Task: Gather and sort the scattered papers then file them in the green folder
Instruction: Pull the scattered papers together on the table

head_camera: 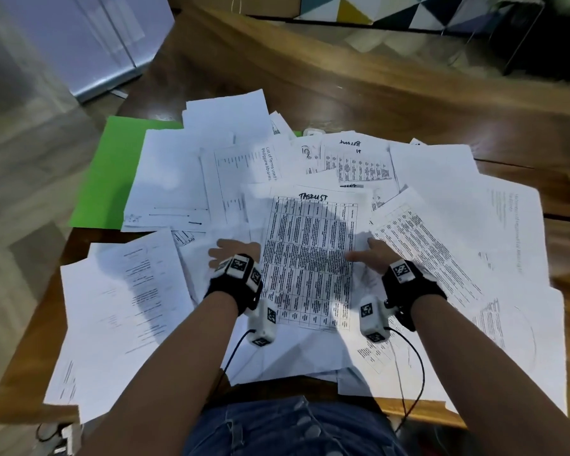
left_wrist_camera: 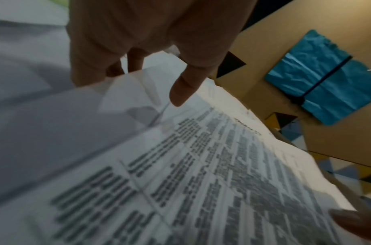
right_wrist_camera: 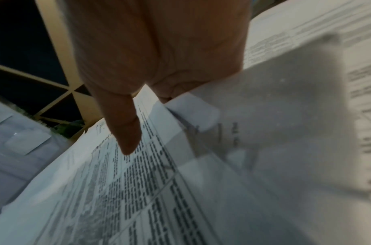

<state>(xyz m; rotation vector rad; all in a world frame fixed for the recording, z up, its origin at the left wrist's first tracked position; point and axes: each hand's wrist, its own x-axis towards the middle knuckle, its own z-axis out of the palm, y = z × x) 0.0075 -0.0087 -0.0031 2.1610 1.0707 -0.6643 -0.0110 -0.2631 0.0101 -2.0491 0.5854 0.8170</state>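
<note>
Scattered white papers [head_camera: 165, 179] cover the wooden table [head_camera: 20, 373]. The green folder [head_camera: 109, 172] lies flat at the far left, mostly under sheets. In the middle, a printed table sheet [head_camera: 306, 258] headed in black marker is held by both hands. My left hand [head_camera: 232, 255] pinches its left edge; the left wrist view shows the thumb [left_wrist_camera: 178, 94] on top of the sheet [left_wrist_camera: 201, 165] and fingers beneath. My right hand [head_camera: 371, 255] pinches the right edge, thumb [right_wrist_camera: 127, 137] on the sheet [right_wrist_camera: 138, 190] with fingers under it.
A pale cabinet [head_camera: 89, 44] stands at the far left on the floor. A wooden ledge [head_camera: 343, 70] runs behind the table, with a triangle-patterned panel [head_camera: 375, 8] beyond. A blue wrapped bundle [left_wrist_camera: 318, 79] shows in the left wrist view. Cables [head_camera: 415, 366] hang from both wrists.
</note>
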